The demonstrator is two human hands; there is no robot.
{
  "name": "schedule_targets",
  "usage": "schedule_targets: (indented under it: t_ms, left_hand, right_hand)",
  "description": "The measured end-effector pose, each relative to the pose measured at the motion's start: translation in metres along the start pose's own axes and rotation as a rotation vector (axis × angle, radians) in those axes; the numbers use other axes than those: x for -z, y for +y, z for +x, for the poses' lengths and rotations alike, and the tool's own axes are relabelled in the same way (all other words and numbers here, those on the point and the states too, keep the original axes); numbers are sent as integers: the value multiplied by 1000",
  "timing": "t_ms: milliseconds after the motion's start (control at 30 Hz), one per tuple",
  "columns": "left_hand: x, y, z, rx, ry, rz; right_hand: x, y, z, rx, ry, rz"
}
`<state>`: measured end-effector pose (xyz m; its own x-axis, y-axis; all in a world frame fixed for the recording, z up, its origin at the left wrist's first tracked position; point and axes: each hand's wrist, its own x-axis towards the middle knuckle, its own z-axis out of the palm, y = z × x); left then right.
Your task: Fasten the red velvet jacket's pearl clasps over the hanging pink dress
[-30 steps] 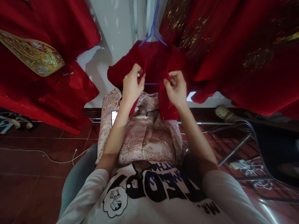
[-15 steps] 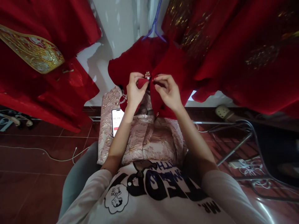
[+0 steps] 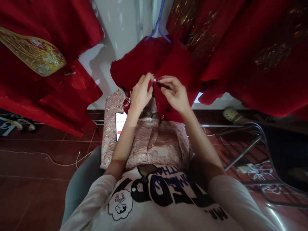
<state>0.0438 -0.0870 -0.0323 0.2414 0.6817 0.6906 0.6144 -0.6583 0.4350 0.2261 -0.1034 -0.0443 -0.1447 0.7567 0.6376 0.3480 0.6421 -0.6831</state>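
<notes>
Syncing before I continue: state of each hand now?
Left hand: pinching the red garment by a pearly bead.
Right hand: fingertips at the red garment's other edge; grip unclear.

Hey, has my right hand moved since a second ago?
Yes. Your right hand has moved to the left, farther from the cream clog on the floor and closer to your left hand.

The left hand and right hand pinch the facing edges of a red garment, fingertips nearly meeting at a pearl between them. Above both hands, a purple hanger holds the garment. Below them lies pink brocade; a phone rests on it, partly behind the left forearm.
</notes>
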Motion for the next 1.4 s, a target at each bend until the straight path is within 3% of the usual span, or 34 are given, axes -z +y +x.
schedule_targets:
  t_ms: [267, 567, 1400]
  left_hand:
    - [7, -5, 4, -56, -46, 3]
    - [24, 3, 12, -76, -80, 68]
    - [7, 9, 22, -52, -100, 17]
  right_hand:
    - [3, -8, -1, 49, -3, -39]
    - [6, -9, -1, 56, -10, -70]
    - [8, -17, -4, 71, 68, -176]
